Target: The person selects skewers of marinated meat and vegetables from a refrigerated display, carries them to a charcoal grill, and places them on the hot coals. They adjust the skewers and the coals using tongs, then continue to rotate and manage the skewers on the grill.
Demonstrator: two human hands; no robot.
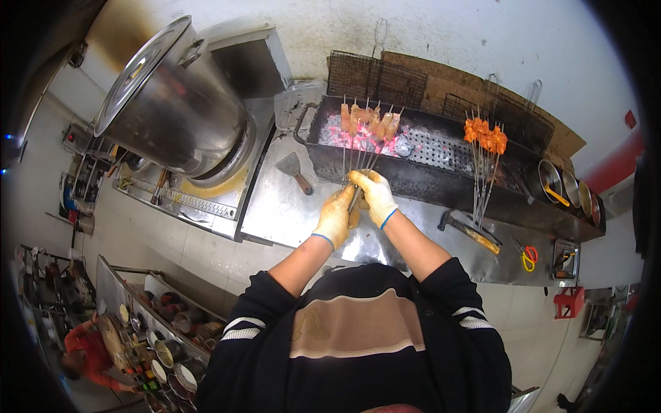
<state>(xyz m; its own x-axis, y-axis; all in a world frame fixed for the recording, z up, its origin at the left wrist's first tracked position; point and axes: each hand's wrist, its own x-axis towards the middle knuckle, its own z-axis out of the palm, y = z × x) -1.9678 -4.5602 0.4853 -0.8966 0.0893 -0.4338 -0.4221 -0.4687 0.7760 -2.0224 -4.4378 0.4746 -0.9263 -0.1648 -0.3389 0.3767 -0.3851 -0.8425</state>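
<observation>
Both hands wear pale knitted work gloves with blue cuffs. My left hand (335,212) closes around the lower ends of several metal skewers (356,160). Beside it, touching, my right hand (376,195) grips the same bunch, its thumb side uppermost. Pieces of meat (369,121) on the far ends of these skewers lie fanned out above glowing charcoal (335,135). The coals fill the left part of a long black metal grill (356,170). My fingers hide the skewer handles in part. Another bunch of skewers with orange-red meat (485,137) rests across the grill's right part.
A lidded steel stockpot (181,103) stands at the left. On the steel counter (279,217) lie a scraper (293,171), a hammer-like tool (472,232) and scissors (529,258). Wire grilling racks (374,77) lean behind the grill. A person in red (93,351) works at the lower left.
</observation>
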